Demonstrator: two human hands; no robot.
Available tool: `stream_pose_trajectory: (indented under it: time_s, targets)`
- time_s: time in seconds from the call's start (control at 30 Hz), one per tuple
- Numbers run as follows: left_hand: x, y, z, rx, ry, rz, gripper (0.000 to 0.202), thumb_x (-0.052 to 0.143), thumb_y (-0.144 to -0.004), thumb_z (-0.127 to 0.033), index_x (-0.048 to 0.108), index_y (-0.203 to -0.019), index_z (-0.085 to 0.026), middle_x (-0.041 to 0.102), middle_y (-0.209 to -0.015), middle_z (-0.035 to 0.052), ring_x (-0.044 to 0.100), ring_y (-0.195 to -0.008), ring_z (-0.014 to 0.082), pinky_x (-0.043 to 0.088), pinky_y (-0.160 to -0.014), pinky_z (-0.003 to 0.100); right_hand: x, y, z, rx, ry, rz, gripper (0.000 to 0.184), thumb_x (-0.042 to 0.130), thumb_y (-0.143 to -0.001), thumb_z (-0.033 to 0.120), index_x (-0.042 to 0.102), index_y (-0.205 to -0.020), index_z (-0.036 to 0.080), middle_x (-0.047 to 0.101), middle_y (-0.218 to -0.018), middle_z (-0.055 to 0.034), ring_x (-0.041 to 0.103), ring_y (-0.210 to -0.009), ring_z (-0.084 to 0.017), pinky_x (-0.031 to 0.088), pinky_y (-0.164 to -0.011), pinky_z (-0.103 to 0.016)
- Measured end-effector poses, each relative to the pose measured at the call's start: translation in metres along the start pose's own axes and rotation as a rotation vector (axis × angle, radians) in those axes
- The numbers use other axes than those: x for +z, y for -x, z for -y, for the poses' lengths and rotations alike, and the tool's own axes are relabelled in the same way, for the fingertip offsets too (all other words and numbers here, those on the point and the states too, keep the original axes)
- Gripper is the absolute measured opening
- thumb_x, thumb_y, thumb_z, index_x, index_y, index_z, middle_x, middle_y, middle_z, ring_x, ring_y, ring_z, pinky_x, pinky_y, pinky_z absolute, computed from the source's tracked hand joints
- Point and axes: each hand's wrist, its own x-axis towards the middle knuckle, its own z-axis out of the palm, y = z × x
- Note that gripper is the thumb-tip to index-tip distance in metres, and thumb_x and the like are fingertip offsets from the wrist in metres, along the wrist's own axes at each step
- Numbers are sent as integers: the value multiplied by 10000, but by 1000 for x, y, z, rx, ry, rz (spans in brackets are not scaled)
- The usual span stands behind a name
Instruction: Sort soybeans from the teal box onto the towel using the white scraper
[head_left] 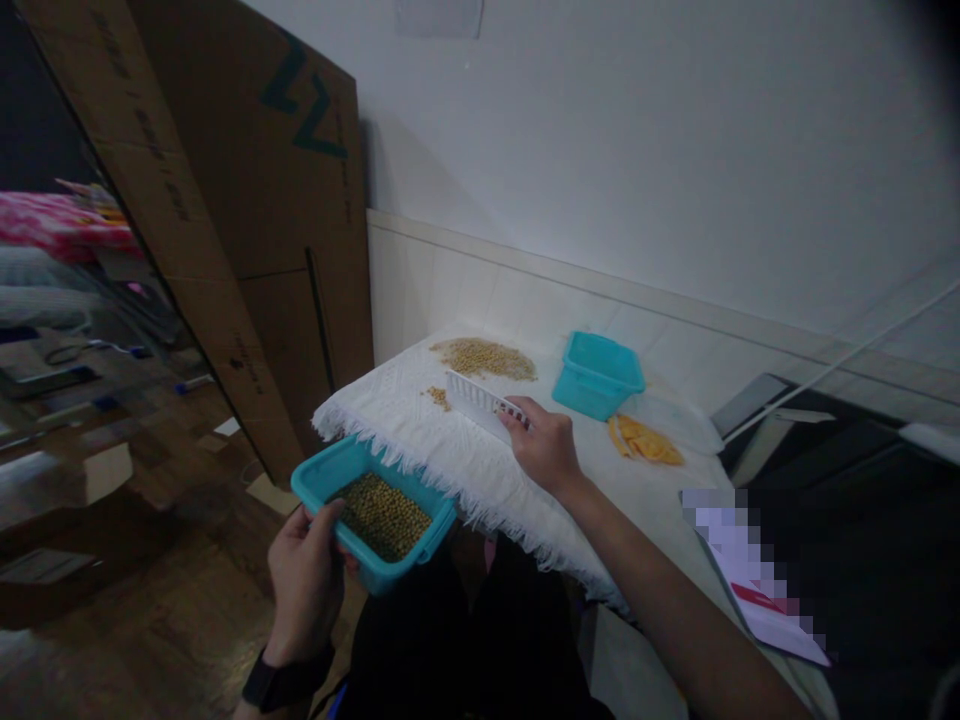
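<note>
My left hand (309,570) grips the near left rim of a teal plastic container (322,478), thumb over the edge. Yellow-brown beans (386,515) cover its bottom. The container is held at the fringed front edge of the white tablecloth (405,405). In my right hand (546,440) is a white slotted plastic strip (480,402), its long side low over the cloth. Just left of the strip's far end lies a small cluster of beans (438,398). Behind it a larger bean pile (484,358) spreads across the cloth.
A second teal container (600,372) stands at the back right, with a crumpled yellow packet (643,440) beside it. A purple-white flat item (750,570) lies at the right edge. To the left rises a tall cardboard box (300,230); a wall (637,150) closes the back.
</note>
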Motion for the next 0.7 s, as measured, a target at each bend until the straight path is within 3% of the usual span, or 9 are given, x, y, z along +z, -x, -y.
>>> stream_pose_trajectory:
  time_s: [0.27, 0.47, 0.7]
  targets:
    - [-2, -1, -1, -11, -3, -21, 326, 827, -607, -402, 556, -628, -220, 491, -365, -89, 414, -266, 112, 311, -293, 224, 7, -4, 6, -31, -50, 40, 210, 596, -939, 229, 779, -1030, 180, 795, -810, -67, 741, -648, -211, 527, -607, -266]
    - [-3, -3, -2, -2, 19, -2, 341, 846, -598, -407, 562, -621, -220, 494, -364, -86, 431, -265, 123, 340, -287, 230, 6, 9, 13, -135, -65, 91, 210, 591, -953, 198, 773, -1058, 195, 811, -847, -62, 759, -710, -183, 547, -671, -237]
    - [-2, -1, -10, 16, -3, -27, 334, 835, -590, -391, 548, -607, -222, 487, -355, -82, 423, -258, 123, 310, -283, 227, 2, 20, 14, -146, -71, 20, 226, 568, -966, 211, 771, -1063, 187, 817, -884, -72, 756, -687, -181, 560, -646, -246]
